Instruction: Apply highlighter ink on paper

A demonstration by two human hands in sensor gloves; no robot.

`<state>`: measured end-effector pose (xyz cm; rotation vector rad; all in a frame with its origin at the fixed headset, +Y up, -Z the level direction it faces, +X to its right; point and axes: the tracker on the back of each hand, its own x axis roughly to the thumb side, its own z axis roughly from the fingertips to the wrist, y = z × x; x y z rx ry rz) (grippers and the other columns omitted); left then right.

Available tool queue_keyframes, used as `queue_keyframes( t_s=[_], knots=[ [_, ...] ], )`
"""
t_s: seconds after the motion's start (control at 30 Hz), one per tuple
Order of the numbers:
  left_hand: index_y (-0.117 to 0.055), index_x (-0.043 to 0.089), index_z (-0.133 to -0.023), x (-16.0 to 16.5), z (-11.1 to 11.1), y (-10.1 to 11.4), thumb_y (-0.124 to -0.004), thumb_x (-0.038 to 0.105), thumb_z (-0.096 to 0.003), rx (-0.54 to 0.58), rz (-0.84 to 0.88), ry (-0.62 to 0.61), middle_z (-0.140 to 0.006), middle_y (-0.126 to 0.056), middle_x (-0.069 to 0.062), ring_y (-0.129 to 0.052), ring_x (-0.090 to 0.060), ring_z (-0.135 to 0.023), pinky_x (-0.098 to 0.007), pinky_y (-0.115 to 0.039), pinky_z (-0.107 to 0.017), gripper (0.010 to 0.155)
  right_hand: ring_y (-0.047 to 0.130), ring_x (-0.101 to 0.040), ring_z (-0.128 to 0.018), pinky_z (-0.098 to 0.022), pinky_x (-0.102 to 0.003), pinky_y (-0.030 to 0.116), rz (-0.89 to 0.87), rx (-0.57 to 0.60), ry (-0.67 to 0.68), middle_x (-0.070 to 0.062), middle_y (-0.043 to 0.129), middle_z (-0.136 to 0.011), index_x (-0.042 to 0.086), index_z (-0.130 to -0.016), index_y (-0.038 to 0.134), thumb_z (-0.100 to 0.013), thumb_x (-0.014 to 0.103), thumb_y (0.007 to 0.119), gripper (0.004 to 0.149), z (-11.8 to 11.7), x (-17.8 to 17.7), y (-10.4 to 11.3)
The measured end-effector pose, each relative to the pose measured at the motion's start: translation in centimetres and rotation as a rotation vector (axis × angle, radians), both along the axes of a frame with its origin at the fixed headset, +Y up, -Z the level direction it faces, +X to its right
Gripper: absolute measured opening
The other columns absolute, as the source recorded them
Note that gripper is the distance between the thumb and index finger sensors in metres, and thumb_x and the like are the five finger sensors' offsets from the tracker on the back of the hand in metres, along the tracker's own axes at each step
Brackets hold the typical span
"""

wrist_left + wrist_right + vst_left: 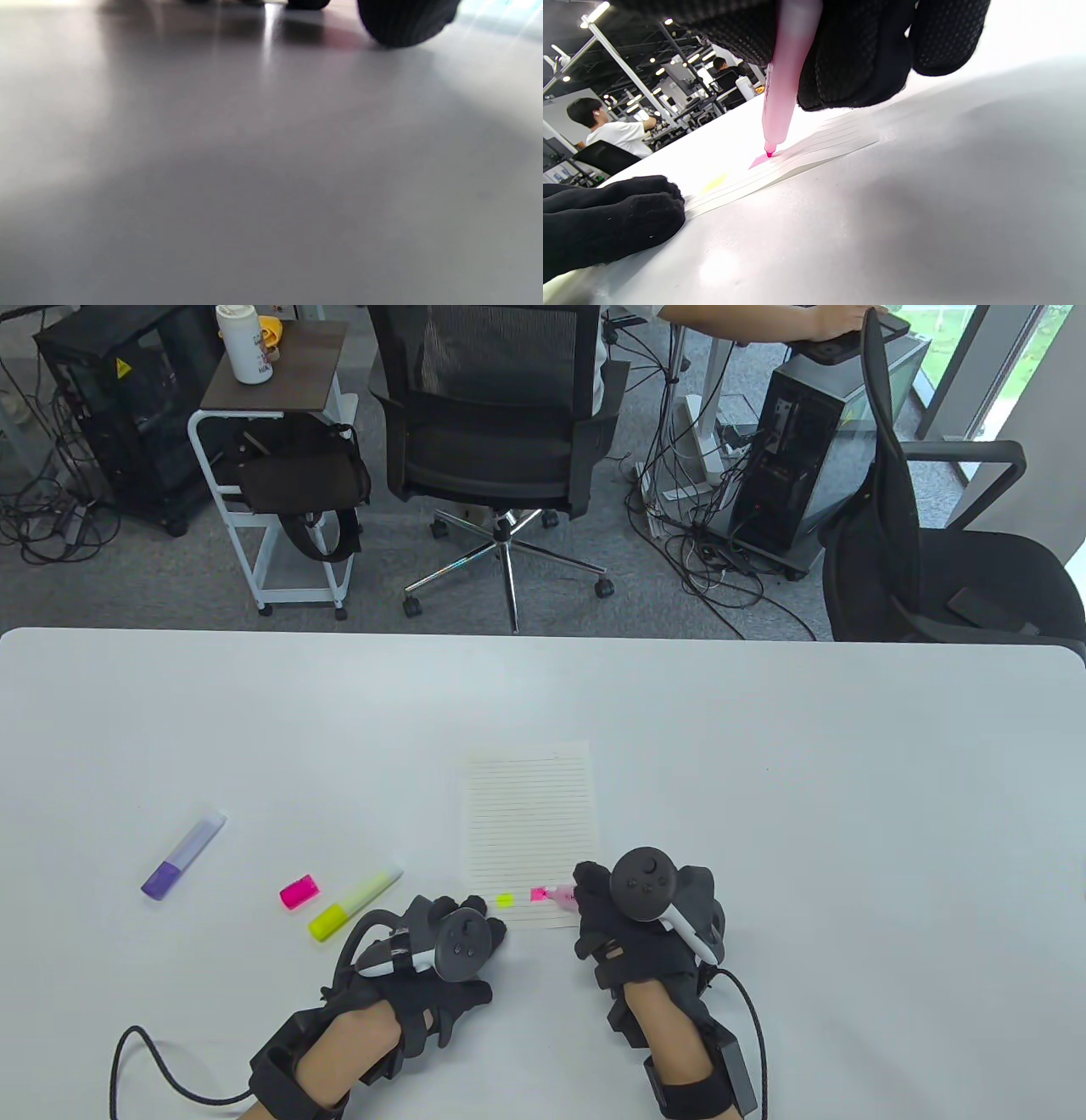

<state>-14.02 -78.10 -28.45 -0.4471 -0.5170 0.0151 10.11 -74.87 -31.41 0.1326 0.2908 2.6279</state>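
While your right hand (645,916) pinches the pink highlighter (785,84) with its tip touching the lined paper (530,814) at the sheet's near edge, the main risk is the sheet sliding. It lies loose on the tabletop (848,780), and a sideways stroke this close to its near edge could drag or crease it if your left hand (441,959) is not pressing it down. From the table view your left fingers (628,212) reach only the sheet's near left corner, and I cannot tell whether they rest on the paper or just beside it. Pressing too hard on the tip could also leave a blot where the pink mark (538,893) already sits, right of the yellow dot (505,900).

Your right hand comes in from the near right of the paper, wrist low, fingers curled round the barrel and the pen leaning only slightly off upright. Your left hand lies flat and low, fingers loosely bent and holding nothing.

Left of the paper lie the pink cap (299,891), a yellow highlighter (355,902) and, farther left, a purple highlighter (183,855), all capped or idle.
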Motion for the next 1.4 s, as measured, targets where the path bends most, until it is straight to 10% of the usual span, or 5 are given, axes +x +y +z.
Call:
queue_keyframes(
  t_s=[1.4],
  knots=[
    [-0.042, 0.029, -0.109, -0.52, -0.06, 0.36, -0.067, 0.057, -0.0456, 0.066, 0.101, -0.012, -0.117, -0.035, -0.004, -0.049, -0.042, -0.105, -0.064, -0.049, -0.072, 0.073, 0.091, -0.032, -0.062, -0.067, -0.061, 0.065, -0.286, 0.201, 0.013, -0.013, 0.084, -0.088, 0.024, -0.104, 0.065, -0.064, 0.035, 0.071, 0.042, 0.9, 0.55, 0.73]
  ],
)
